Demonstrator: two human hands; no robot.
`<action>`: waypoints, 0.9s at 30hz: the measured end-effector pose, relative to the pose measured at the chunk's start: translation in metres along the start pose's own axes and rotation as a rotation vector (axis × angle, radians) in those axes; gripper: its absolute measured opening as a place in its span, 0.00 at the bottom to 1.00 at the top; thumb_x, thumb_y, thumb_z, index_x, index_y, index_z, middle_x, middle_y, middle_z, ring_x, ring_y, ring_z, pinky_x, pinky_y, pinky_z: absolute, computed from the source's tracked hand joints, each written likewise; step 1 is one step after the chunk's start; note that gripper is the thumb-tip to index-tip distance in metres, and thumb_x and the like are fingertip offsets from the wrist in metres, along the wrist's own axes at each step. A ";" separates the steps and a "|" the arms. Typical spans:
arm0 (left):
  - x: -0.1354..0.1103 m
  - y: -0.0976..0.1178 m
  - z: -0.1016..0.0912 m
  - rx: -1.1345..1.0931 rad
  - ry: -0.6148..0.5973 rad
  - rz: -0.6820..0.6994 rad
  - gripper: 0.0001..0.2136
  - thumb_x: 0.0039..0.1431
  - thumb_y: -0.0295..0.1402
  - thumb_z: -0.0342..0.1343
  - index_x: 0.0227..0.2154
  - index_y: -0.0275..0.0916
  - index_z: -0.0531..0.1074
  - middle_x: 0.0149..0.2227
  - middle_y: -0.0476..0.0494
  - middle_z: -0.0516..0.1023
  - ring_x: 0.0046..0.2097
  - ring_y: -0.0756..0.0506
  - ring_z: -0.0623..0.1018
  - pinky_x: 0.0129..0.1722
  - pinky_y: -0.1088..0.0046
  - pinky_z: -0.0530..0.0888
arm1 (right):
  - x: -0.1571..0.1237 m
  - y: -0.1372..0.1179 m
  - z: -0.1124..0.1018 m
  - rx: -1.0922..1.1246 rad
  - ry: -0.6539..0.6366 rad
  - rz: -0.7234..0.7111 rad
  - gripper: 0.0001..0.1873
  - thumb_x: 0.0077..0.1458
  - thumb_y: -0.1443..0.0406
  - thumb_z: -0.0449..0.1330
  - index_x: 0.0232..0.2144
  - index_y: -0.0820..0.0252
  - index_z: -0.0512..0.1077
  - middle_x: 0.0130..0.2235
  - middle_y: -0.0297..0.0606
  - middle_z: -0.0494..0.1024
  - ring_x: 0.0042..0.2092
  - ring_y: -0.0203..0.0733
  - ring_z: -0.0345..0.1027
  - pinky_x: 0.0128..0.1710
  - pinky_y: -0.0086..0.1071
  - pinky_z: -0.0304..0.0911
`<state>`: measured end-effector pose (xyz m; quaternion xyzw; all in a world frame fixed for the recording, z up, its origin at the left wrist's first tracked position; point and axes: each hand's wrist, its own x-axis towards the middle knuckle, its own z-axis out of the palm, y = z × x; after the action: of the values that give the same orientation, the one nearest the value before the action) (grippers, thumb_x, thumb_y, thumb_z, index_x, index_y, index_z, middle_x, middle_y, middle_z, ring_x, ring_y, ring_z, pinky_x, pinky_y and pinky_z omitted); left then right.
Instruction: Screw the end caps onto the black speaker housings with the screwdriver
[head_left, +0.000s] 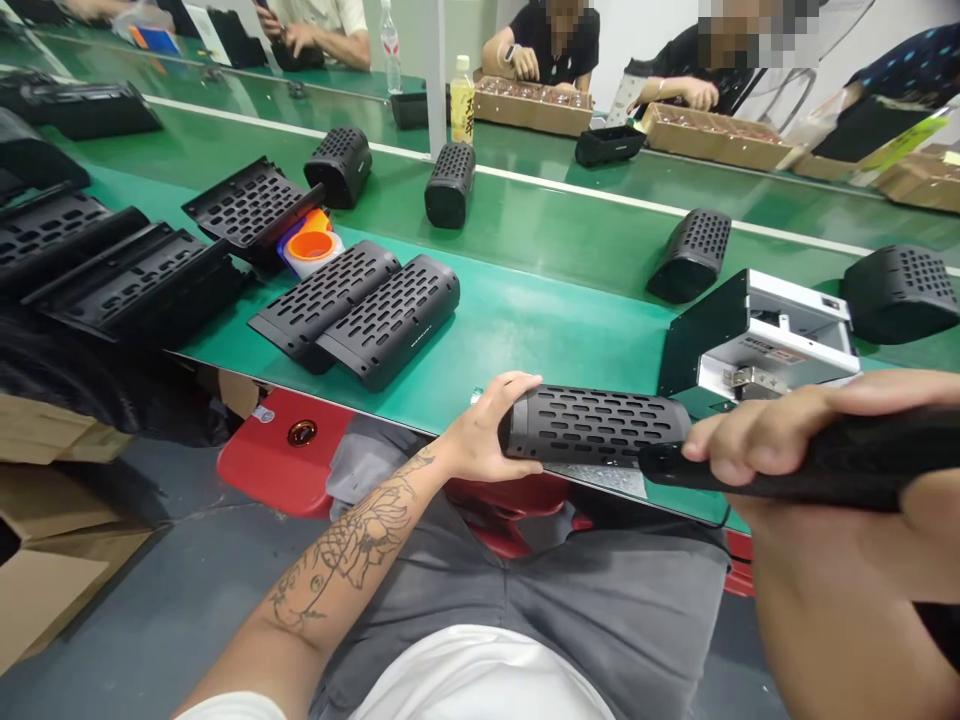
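My left hand (487, 430) grips the left end of a black housing with rows of slots (600, 425), fingers and thumb around its end. The housing lies at the near edge of the green bench, on what looks like a clear plastic sheet (607, 480). In my right hand (765, 440) is a thick black electric screwdriver (825, 455), held nearly level. Its narrow end meets or overlaps the housing's right end; the tip itself cannot be made out. Just behind stands a black and white screw feeder (757, 340).
Two slotted housings (397, 320) lie side by side left of centre. Behind them are an orange-centred tape roll (311, 247) and an open shell (251, 205); more shells (135, 280) are stacked left. Co-workers sit across the bench (525, 300) behind cardboard trays (532, 105). A red stool (281, 450) stands below.
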<state>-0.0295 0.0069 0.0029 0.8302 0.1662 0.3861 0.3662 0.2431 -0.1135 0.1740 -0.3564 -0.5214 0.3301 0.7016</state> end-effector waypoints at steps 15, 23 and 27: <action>0.002 0.001 -0.001 -0.009 0.000 -0.017 0.53 0.54 0.53 0.79 0.77 0.46 0.60 0.71 0.28 0.69 0.72 0.26 0.72 0.71 0.41 0.75 | 0.016 0.018 0.034 0.023 -0.176 0.071 0.12 0.57 0.54 0.78 0.36 0.52 0.86 0.21 0.32 0.76 0.18 0.41 0.68 0.21 0.40 0.74; 0.001 -0.001 0.002 0.002 0.019 -0.003 0.52 0.54 0.53 0.79 0.76 0.46 0.60 0.70 0.28 0.69 0.72 0.26 0.73 0.72 0.40 0.74 | 0.011 0.022 0.031 0.044 -0.228 0.086 0.13 0.58 0.53 0.79 0.38 0.52 0.84 0.22 0.29 0.76 0.20 0.40 0.69 0.25 0.39 0.73; 0.004 0.008 -0.004 -0.001 -0.022 -0.064 0.52 0.52 0.52 0.80 0.76 0.46 0.60 0.70 0.29 0.69 0.72 0.26 0.73 0.72 0.40 0.74 | 0.005 0.026 0.034 0.059 -0.241 0.095 0.13 0.58 0.54 0.78 0.38 0.52 0.84 0.23 0.29 0.77 0.21 0.39 0.69 0.26 0.39 0.73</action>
<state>-0.0303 0.0055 0.0123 0.8284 0.1887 0.3652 0.3806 0.2093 -0.0899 0.1613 -0.3177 -0.5745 0.4184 0.6277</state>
